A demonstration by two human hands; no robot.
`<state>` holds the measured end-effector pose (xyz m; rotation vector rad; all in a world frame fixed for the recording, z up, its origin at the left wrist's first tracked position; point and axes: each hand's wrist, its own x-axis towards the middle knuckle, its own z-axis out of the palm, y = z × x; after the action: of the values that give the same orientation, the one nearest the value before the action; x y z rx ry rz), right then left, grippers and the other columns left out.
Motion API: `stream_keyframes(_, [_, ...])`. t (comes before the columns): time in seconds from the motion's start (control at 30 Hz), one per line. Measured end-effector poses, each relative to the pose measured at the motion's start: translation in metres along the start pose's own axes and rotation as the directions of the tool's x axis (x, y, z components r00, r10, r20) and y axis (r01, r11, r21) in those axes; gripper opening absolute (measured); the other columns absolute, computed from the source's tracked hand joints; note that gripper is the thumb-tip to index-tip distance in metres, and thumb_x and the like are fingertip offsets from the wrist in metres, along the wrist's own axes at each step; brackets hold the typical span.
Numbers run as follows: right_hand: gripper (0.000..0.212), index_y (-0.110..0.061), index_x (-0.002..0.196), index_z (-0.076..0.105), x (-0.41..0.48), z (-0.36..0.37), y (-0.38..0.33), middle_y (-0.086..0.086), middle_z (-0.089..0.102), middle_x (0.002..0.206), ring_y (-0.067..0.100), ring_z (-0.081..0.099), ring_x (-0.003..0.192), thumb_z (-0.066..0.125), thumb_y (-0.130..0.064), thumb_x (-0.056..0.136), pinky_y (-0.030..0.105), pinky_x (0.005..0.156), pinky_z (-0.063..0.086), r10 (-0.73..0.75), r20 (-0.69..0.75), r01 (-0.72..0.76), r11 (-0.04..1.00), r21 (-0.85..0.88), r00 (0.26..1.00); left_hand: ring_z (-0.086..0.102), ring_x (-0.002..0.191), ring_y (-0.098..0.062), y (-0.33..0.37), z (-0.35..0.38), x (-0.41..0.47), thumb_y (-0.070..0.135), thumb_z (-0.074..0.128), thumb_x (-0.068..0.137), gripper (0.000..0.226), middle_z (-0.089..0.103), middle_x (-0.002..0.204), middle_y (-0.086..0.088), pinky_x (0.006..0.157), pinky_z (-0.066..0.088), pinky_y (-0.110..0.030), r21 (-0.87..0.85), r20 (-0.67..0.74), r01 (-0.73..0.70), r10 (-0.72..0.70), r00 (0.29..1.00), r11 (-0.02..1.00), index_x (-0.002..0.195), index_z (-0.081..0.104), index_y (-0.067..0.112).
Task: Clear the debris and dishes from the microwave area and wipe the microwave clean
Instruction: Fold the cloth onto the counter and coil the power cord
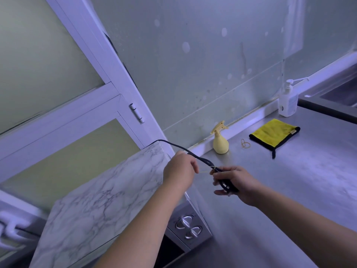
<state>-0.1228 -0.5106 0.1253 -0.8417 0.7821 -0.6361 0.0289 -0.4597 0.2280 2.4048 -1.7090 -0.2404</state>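
Stainless steel counter (289,180) is taking up the right half of the frame, with a spotty, stained wall panel (193,74) behind it and a sink (338,93) peeking in at the upper right. White-framed frosted doors (38,64) are filling the upper left.

The microwave (100,200) is sitting at lower left, its top showing a marble pattern and its two dials (188,226) showing at lower centre.

Writing-wise, the pump bottle (286,103) by the wall is carrying a label, but it's too blurry to read.

The black cord (173,144) is running diagonally from behind the microwave's back corner down toward the middle of the frame, ending in a looped bundle. The right hand (237,182) is gripping that bundle with fingers curled round it. The left hand (179,169) is pinching a rubber band (203,171) that's stretching across to the bundle.

Further back, a yellow spray bottle (220,145) is standing near the wall, nozzle pointing left. Loose rubber bands (245,143) are lying between it and a flat yellow cloth (274,134) with black edging.
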Motion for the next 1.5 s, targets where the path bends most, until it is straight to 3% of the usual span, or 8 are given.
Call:
stream_keyframes(0.13, [0.01,-0.003,0.09,0.077,0.001,0.003,-0.003,0.004,0.069,0.084,0.019,0.061,0.082,0.07,0.003,0.086,0.041,0.077,0.062,-0.093,-0.026,0.091,0.994,-0.066,0.995,0.062,0.095,-0.026,0.008,-0.008,0.015,0.003,0.064,0.086,0.029,0.059,0.116,-0.001,0.074,0.045,-0.025,0.321,0.242,-0.012,-0.07,0.968,0.947,0.109,0.072,0.02])
stream_keyframes(0.23, [0.013,-0.009,0.09,0.077,-0.002,0.008,-0.004,0.008,0.066,0.084,0.02,0.057,0.071,0.071,0.002,0.085,0.023,0.061,0.049,-0.284,-0.038,0.263,0.923,-0.282,0.958,0.037,0.068,-0.022,0.008,-0.004,0.018,0.026,0.085,0.077,0.025,0.052,0.078,-0.005,0.054,0.029,-0.024,-0.155,0.628,0.132,-0.005,0.778,0.979,0.086,0.063,0.017])
stream_keyframes(0.4, [0.01,-0.016,0.09,0.077,-0.006,0.011,0.004,-0.003,0.058,0.096,0.0,0.057,0.08,0.072,-0.008,0.088,0.007,0.071,0.038,-0.739,0.034,0.537,0.456,-0.709,0.672,0.03,0.042,-0.001,0.01,0.037,0.011,0.025,0.082,0.08,0.031,0.046,0.077,0.0,0.037,0.01,-0.016,-0.803,0.53,0.523,-0.059,0.846,0.287,0.099,0.061,0.013])
stream_keyframes(0.53, [0.013,-0.005,0.102,0.073,-0.012,0.017,0.02,0.005,0.06,0.107,0.012,0.057,0.085,0.067,-0.004,0.091,0.02,0.076,0.041,-0.724,0.033,0.453,0.395,-0.799,0.689,0.033,0.037,-0.001,0.022,0.067,0.0,0.016,0.076,0.086,0.017,0.04,0.061,0.004,0.031,0.016,-0.014,-0.829,0.558,0.556,-0.168,0.813,-0.062,0.078,0.061,0.012])
stream_keyframes(0.73, [0.024,-0.019,0.105,0.074,-0.067,0.016,0.027,-0.005,0.06,0.104,0.015,0.051,0.105,0.067,-0.014,0.083,0.027,0.09,0.04,-0.831,-0.268,0.405,0.487,-0.774,0.488,0.029,0.04,-0.004,0.022,0.077,-0.009,0.017,0.072,0.09,0.021,0.047,0.072,0.0,0.032,0.017,-0.016,-0.841,0.527,0.54,-0.264,0.808,-0.025,0.072,0.072,0.008])
stream_keyframes(0.9, [0.037,-0.027,0.103,0.076,-0.086,0.036,0.02,-0.002,0.066,0.076,0.013,0.055,0.066,0.064,-0.017,0.07,0.03,0.071,0.047,-0.24,-0.183,0.216,0.966,-0.142,0.953,0.019,0.037,-0.007,0.02,0.085,-0.011,0.024,0.069,0.092,0.021,0.035,0.064,0.002,0.031,0.016,-0.018,-0.849,0.511,0.528,-0.232,0.827,0.01,0.076,0.068,0.01])
stream_keyframes(1.2, [0.026,-0.013,0.088,0.07,-0.076,0.036,0.008,0.003,0.053,0.069,0.014,0.05,0.06,0.047,-0.001,0.079,0.028,0.065,0.047,-0.035,0.152,-0.034,0.902,0.431,0.988,0.032,0.046,-0.011,0.019,0.073,-0.014,0.037,0.073,0.084,0.019,0.048,0.055,0.005,0.044,0.026,-0.022,-0.826,0.502,0.549,-0.275,0.82,0.131,0.076,0.075,0.019])
stream_keyframes(1.5, [0.027,-0.01,0.066,0.052,-0.079,0.041,0.043,0.002,0.054,0.084,0.015,0.054,0.081,0.06,0.004,0.087,0.036,0.08,0.043,-0.271,-0.374,0.376,0.894,0.244,0.887,0.058,0.086,-0.013,0.031,0.086,-0.015,0.037,0.069,0.091,0.033,0.065,0.095,-0.002,0.071,0.047,-0.027,-0.913,0.373,0.407,-0.328,0.868,0.038,0.062,0.076,0.023])
